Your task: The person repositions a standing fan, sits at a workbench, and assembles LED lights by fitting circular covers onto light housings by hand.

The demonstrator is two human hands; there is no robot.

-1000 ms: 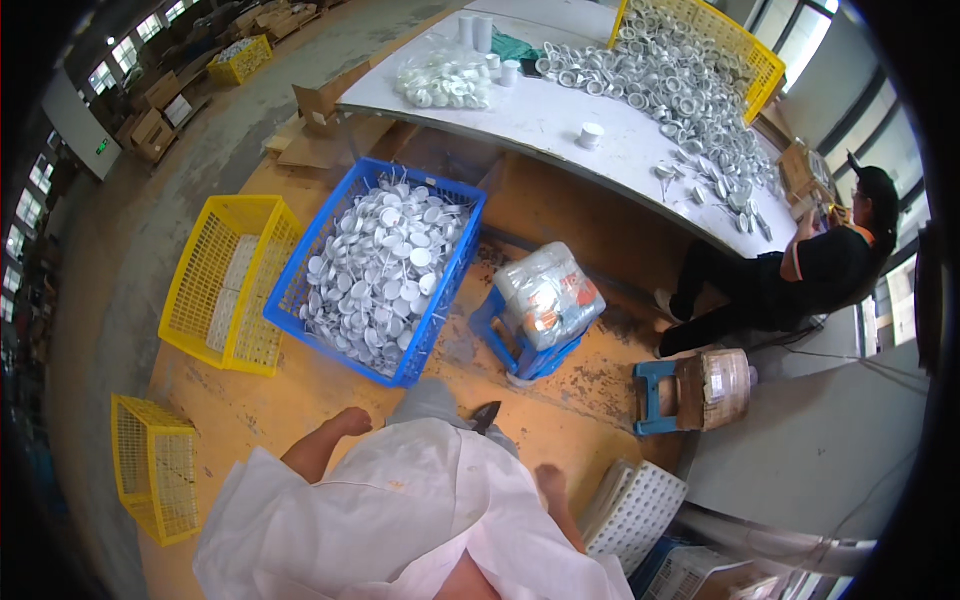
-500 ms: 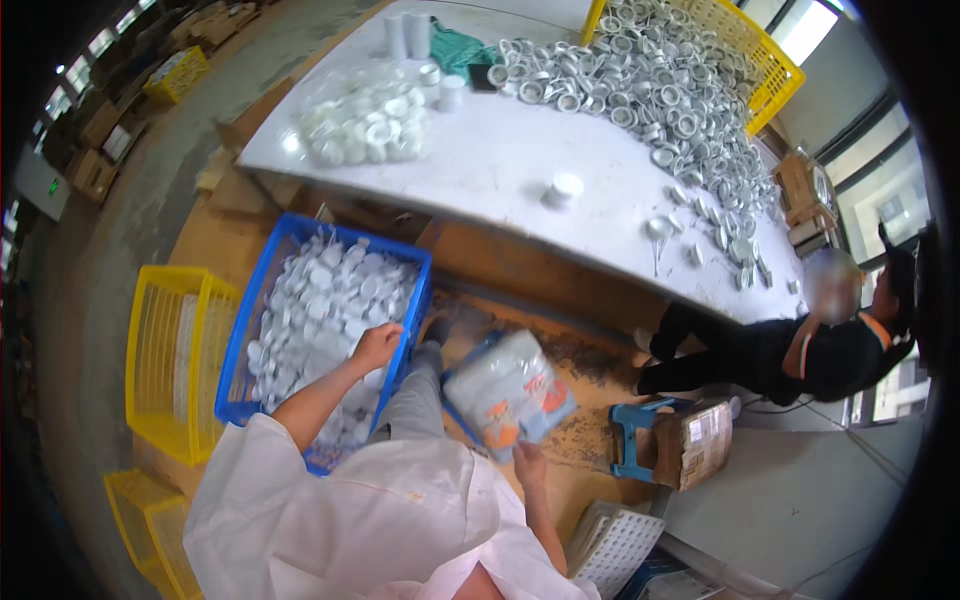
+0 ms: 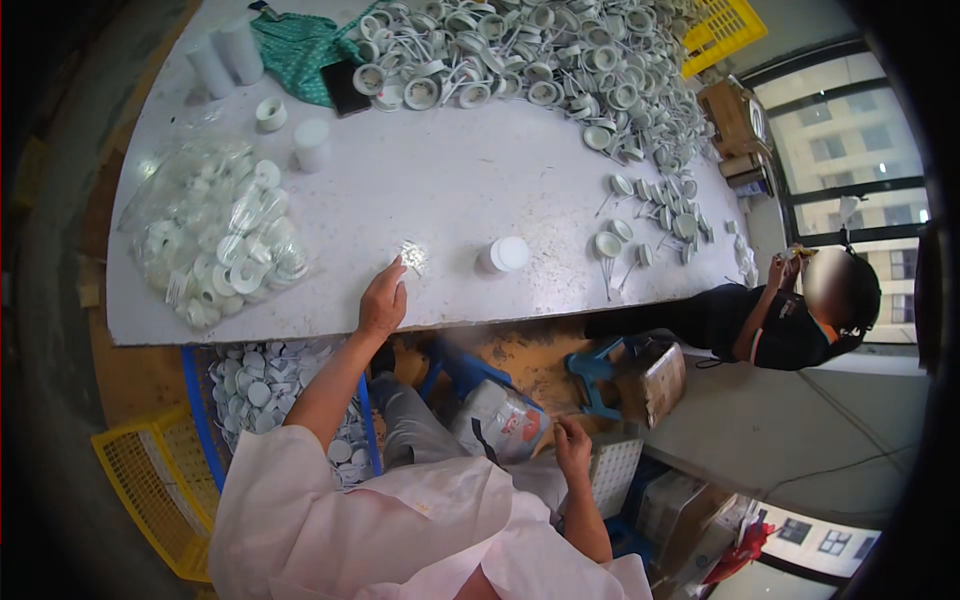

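My left hand [image 3: 383, 300] reaches over the table's near edge, fingers stretched and thumb apart. Its fingertips touch the edge of a small heap of tiny pale, shiny pieces [image 3: 412, 257]. To the right of the heap stands a white round tub [image 3: 508, 254]. Lower right, my right hand [image 3: 573, 447] is held in front of my body with curled fingers; whatever they hold, if anything, is hidden. Just left of it lies a clear plastic package with orange-red print [image 3: 500, 422], on a blue stool [image 3: 465, 372].
Round white parts with thin wires [image 3: 590, 60] pile up at the back. A clear bag of white rings [image 3: 225, 240] lies left on the white table [image 3: 400, 180]. Below are a blue crate [image 3: 205, 420] of white discs and a yellow crate [image 3: 150, 480]. A person [image 3: 790, 325] works at right.
My left hand has gone from the blue crate up onto the tabletop, beside the small heap. My view has shifted toward the table. My right hand stays low near the package.
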